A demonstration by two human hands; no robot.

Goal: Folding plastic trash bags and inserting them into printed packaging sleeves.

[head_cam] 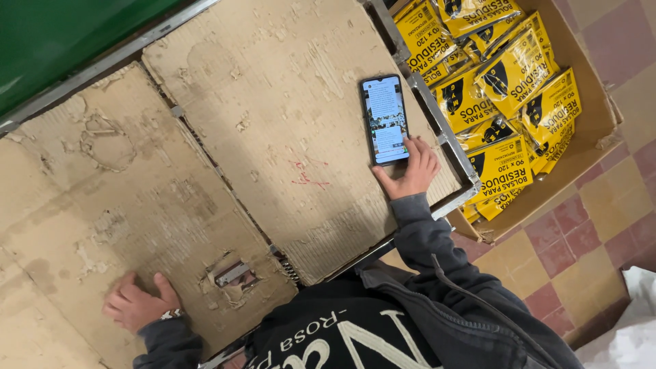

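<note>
Two bare hands on show, well apart, at opposite ends of a worn table top. Left hand (140, 306) down at the near left corner, palm pressed flat on a torn, scuffed sheet of brown corrugated cardboard (102, 205), fingers loosely spread, thumb pointing inward, closed around nothing; wrist bent back, with a pale patterned wristband (171, 314) peeking from the dark grey cuff. Just beside that hand, a ragged hole in the cardboard (232, 275), bare metal showing through. Right hand (408, 166) stretched out farther away, arm nearly straight inside a grey jacket sleeve (425, 239), palm down, fingers open, fingertips resting on the lower end of a slim black smartphone with a lit screen (384, 117); touching only, not gripping. Phone lying flat, face up, on a second brown cardboard sheet (273, 102), close to the right-hand edge of the table, lengthwise along a grey metal frame rail (437, 116). Beyond that rail, lower down, an open brown cardboard box (596, 102), crammed with glossy yellow plastic packets printed in black (509, 75), piled at all angles. Under the box, a floor of red and cream square tiles (594, 219). Along the far left edge of the table, a green panel (55, 34). At the near right corner, part of a white crumpled bag (632, 328).
</note>
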